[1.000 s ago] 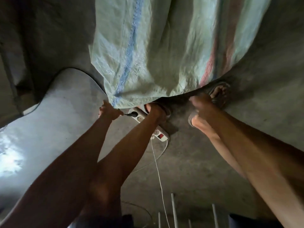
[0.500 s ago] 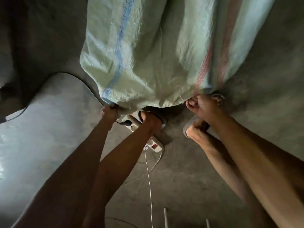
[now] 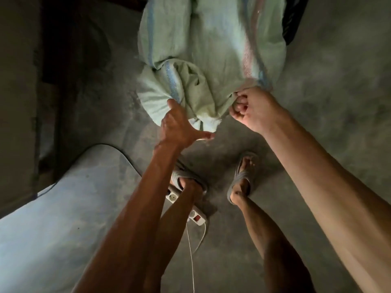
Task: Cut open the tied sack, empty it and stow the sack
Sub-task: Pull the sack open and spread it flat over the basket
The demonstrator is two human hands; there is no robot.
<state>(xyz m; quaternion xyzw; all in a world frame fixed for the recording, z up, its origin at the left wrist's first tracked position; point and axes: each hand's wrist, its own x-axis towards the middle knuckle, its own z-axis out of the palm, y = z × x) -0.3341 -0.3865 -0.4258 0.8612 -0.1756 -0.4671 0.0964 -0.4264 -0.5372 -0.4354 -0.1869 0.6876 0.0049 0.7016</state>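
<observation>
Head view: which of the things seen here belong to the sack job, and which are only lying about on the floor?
Belong to the job:
- green woven sack
- left hand, open against the sack's end
- right hand, fingers closed on the sack's edge

Only lying about:
- white power strip under the left foot
- thin white cable
- pale mat

The sack (image 3: 211, 60) I am gripping is showing as coarse woven plastic cloth, pale green, matt and heavily creased, with blue and pink stripes running through the weave. Under my feet the floor (image 3: 328, 102) is looking like bare concrete, rough, mottled and dull. At seven o'clock a smooth pale sheet (image 3: 53, 218) is catching a soft sheen. The power strip (image 3: 195, 217) at six o'clock is reading as glossy white plastic.
</observation>
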